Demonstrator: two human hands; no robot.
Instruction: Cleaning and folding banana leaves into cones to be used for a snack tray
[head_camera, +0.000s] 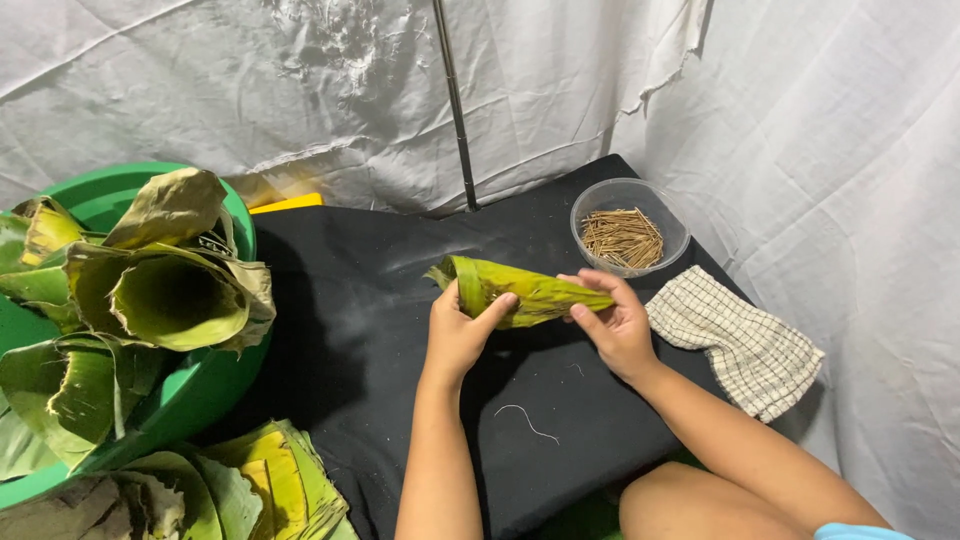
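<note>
Left hand (462, 325) curled, thumb up; right hand (612, 322) pinching, fingers bent; both forearms reaching forward.

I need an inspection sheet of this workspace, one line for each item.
Surface: black cloth over a low table, with one loose thread.
Job's things: folded green leaf parcel held above the cloth; clear bowl of small sticks.
Clutter: checked cloth at right; stacked leaves at front left.
Grips: left hand and right hand each hold one end of the parcel.
Cables: nothing seen.
Surroundings: white sheeting, a metal pole, green tub full of rolled leaves.
</note>
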